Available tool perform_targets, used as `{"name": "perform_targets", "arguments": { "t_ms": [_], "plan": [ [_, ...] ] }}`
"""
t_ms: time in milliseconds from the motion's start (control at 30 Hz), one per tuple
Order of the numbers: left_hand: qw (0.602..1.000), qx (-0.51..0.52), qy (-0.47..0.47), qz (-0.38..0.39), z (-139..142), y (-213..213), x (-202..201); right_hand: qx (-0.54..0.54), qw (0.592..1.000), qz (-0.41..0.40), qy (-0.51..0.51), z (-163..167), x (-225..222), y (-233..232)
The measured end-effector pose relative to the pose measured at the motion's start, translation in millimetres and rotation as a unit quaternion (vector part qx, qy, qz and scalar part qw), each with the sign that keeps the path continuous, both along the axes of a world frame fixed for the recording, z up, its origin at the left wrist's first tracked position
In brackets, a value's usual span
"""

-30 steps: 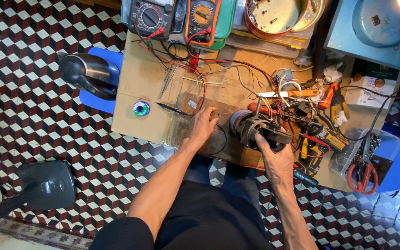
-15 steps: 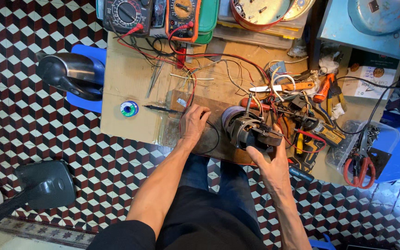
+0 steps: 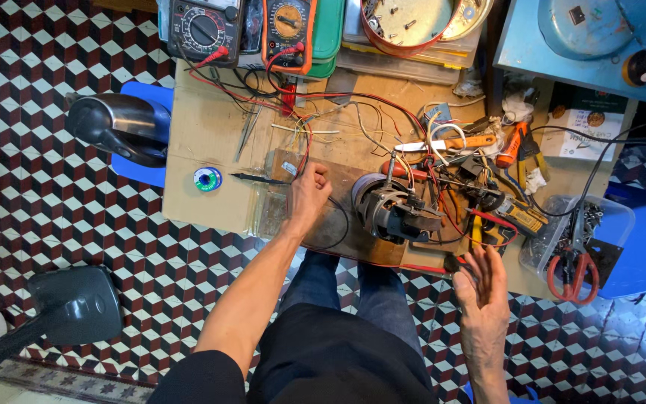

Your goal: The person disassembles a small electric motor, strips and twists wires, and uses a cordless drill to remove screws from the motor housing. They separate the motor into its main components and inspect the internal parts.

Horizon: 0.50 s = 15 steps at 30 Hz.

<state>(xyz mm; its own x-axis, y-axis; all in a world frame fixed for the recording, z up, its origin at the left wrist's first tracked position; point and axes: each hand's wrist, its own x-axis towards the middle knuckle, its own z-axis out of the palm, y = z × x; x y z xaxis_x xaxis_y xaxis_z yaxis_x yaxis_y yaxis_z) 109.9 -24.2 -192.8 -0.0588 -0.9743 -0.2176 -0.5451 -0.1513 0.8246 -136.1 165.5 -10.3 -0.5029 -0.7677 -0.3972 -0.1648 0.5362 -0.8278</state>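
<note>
A small electric motor (image 3: 392, 208) with bare windings and several coloured wires lies on a cardboard-covered low bench (image 3: 203, 135). My left hand (image 3: 308, 193) rests on the brown board beside the motor, fingers curled over a black probe (image 3: 257, 178) and thin black wire. Below and to the right of the motor, my right hand (image 3: 480, 288) hovers at the bench's near edge with its fingers spread and nothing in it. It is next to a black screwdriver tip (image 3: 451, 263) and apart from the motor.
Two multimeters (image 3: 244, 26) stand at the back, with a tin of screws (image 3: 404, 21). A solder spool (image 3: 207, 179), orange knife (image 3: 450, 142), pliers, yellow tool and red scissors (image 3: 573, 269) crowd the bench. A kettle (image 3: 117, 126) sits on a blue stool at left.
My right hand has let go of the motor and drawn back toward me, open. The motor stays on the board. My left hand has stayed on the board.
</note>
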Motion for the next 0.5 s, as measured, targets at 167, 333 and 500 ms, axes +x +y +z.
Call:
{"name": "perform_targets", "arguments": {
  "t_ms": [167, 333, 500],
  "plan": [
    [0.996, 0.013, 0.056, 0.063, -14, 7, 16, 0.106, 0.994, -0.031, -0.02, -19, 17, 29],
    [0.998, -0.037, 0.055, -0.004, -19, 18, 14, 0.202, 0.979, 0.003, -0.042, -35, 40, 35],
    [0.997, -0.071, -0.039, 0.017, -13, 26, 5, 0.139, 0.983, 0.113, 0.033, -36, 55, 30]
  ]
}}
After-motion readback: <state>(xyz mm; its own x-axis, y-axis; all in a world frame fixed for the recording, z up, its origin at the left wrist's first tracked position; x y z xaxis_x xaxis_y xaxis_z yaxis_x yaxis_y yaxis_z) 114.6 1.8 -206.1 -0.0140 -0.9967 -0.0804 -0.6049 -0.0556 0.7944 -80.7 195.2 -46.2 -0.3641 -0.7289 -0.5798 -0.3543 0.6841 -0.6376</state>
